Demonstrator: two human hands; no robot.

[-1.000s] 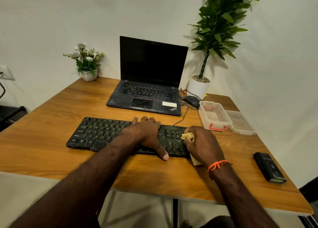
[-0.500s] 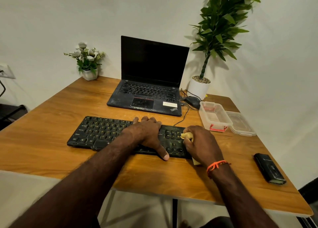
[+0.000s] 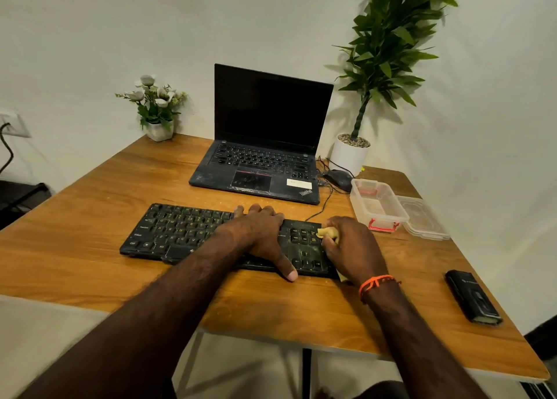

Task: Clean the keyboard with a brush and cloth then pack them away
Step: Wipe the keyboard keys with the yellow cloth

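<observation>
A black keyboard (image 3: 177, 233) lies across the wooden table (image 3: 90, 212), dusty with yellowish specks. My left hand (image 3: 262, 233) rests flat on its middle, fingers straight toward the far edge, thumb at the near edge. My right hand (image 3: 352, 248) grips a bunched yellow cloth (image 3: 327, 233) and presses it on the number pad at the keyboard's right end. A corner of the cloth sticks out under my wrist. No brush is visible.
An open black laptop (image 3: 259, 163) stands behind the keyboard, with a mouse (image 3: 340, 178) and cable to its right. A clear plastic box (image 3: 376, 205) and its lid (image 3: 422, 218) sit at right. A black case (image 3: 471, 296) lies near the right edge. Two potted plants stand at the back.
My right hand and the cloth have shifted slightly on the number pad. The left hand stays in place on the keyboard.
</observation>
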